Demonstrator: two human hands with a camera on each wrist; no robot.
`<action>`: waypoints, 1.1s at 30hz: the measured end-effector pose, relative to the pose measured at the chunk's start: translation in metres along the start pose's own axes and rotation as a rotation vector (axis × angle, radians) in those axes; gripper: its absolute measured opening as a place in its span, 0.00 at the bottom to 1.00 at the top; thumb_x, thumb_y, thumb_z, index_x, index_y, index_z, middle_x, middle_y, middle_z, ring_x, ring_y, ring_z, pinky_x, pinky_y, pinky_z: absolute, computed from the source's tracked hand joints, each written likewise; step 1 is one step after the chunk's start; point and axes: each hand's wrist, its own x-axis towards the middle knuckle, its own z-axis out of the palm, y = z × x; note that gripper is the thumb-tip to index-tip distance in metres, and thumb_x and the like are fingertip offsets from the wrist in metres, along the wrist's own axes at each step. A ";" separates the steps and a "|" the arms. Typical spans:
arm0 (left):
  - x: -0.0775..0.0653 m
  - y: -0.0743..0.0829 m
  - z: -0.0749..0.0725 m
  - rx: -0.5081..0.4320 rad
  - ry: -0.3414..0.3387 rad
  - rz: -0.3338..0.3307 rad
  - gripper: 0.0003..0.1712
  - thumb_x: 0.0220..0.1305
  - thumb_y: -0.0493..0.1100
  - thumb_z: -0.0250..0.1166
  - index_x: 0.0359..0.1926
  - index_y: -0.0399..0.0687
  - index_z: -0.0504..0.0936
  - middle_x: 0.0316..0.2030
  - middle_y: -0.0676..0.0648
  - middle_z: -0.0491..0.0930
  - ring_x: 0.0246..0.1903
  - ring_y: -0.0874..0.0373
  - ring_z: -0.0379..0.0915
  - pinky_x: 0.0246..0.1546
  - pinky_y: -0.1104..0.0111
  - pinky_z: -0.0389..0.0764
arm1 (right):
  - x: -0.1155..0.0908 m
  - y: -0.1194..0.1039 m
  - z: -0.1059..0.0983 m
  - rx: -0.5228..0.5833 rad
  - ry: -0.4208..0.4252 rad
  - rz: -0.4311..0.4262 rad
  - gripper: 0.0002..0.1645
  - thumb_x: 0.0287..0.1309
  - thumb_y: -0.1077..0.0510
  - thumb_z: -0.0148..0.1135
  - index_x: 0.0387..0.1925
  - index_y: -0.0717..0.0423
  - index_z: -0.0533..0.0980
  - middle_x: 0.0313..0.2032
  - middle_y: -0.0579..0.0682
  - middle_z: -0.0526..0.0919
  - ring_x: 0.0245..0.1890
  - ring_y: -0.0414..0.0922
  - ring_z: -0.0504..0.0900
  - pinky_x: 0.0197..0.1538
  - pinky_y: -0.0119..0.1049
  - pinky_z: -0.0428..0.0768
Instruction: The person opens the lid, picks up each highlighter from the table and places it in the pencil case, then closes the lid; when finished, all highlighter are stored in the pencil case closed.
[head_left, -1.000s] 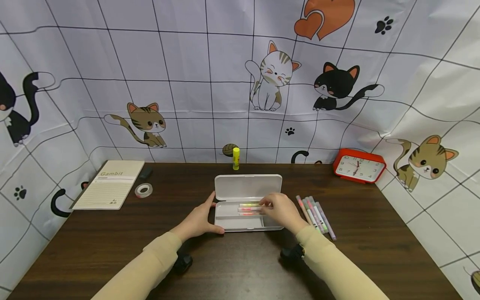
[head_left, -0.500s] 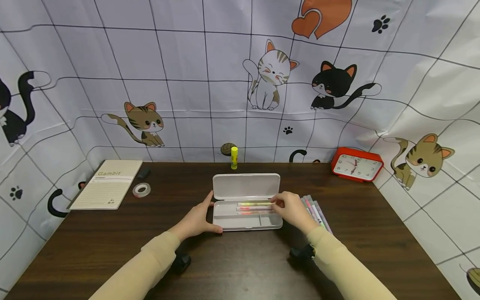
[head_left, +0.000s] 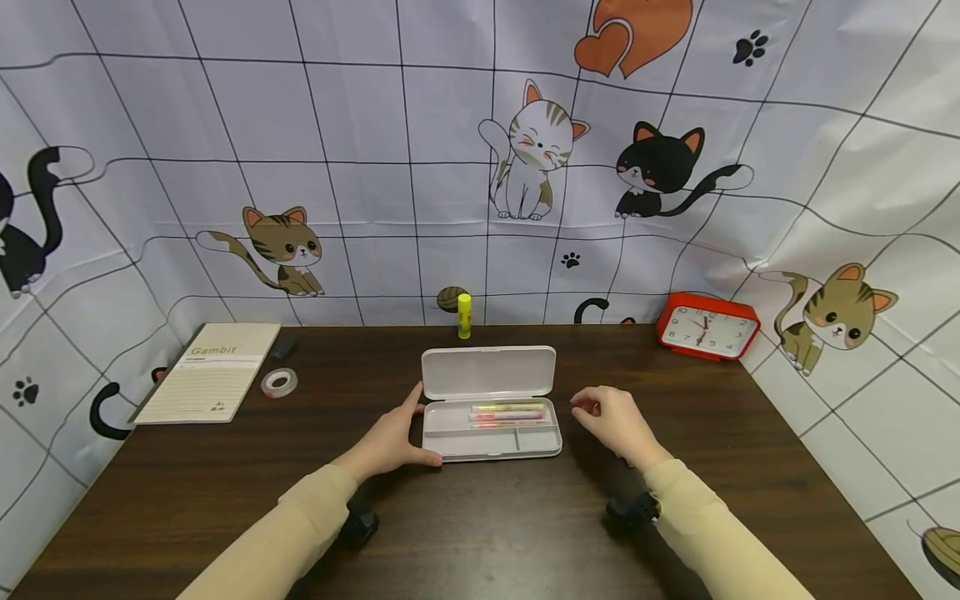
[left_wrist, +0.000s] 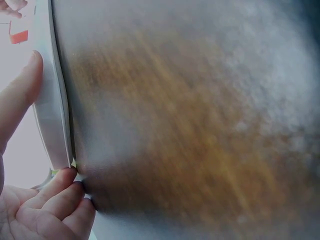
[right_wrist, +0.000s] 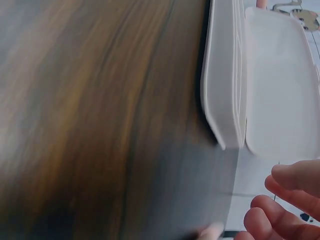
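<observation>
A white pencil case [head_left: 490, 457] lies with its lid raised on the dark table. Inside its back compartment are highlighter pens [head_left: 507, 415] with yellow and pink ink. My left hand [head_left: 386, 440] grips the left end of the case, thumb at the front edge and fingers at the side; the left wrist view shows the thumb [left_wrist: 22, 95] against the front wall. Off the right end, my right hand [head_left: 615, 423] hovers with loosely bent fingers and nothing visible between them. It hides the spot where other pens lay in the earlier head frames.
A yellow glue stick [head_left: 464, 317] stands behind the case. To the left are a notepad [head_left: 213, 371], a roll of tape [head_left: 279, 382] and a small dark block [head_left: 283, 347]. A red clock [head_left: 708, 327] sits at the back right, before the cat-print backdrop.
My right hand has let go of the pens in the case and moved right, past the case's end, over the loose pens. My left hand stays on the case.
</observation>
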 end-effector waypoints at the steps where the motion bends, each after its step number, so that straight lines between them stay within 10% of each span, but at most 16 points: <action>1: 0.000 0.000 0.000 0.000 -0.001 0.001 0.72 0.40 0.54 0.79 0.74 0.35 0.40 0.62 0.37 0.69 0.63 0.40 0.62 0.62 0.47 0.62 | -0.001 0.002 -0.002 0.002 0.003 0.005 0.06 0.54 0.61 0.66 0.35 0.57 0.83 0.27 0.47 0.79 0.27 0.42 0.73 0.33 0.36 0.74; 33: 0.000 0.001 0.000 -0.012 0.002 0.007 0.71 0.41 0.54 0.79 0.73 0.33 0.40 0.62 0.36 0.69 0.64 0.39 0.61 0.62 0.47 0.62 | -0.046 0.069 -0.040 -0.032 -0.063 0.193 0.12 0.53 0.60 0.67 0.39 0.63 0.81 0.24 0.48 0.76 0.23 0.42 0.70 0.27 0.35 0.70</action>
